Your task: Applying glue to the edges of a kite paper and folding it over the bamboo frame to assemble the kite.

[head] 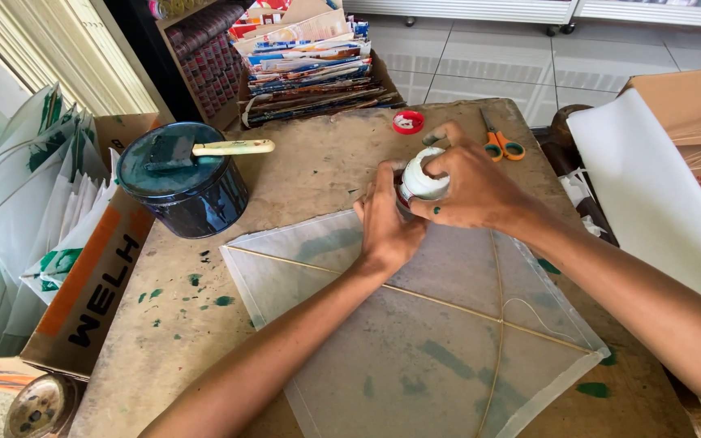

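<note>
Two hands met over a small white bottle (422, 180) in the head view, at twelve o'clock of the translucent kite (415, 324) lying flat on the bench (318, 162). The right hand (472, 191) clasped the bottle from above; the left hand (384, 221) cupped its lower part. A red cap (408, 122) lay apart at twelve o'clock, so the bottle seemed opened for glueing. Applying it would call for tipping the bottle over the kite's frame. A dark paint tin (184, 180) stood at ten o'clock.
</note>
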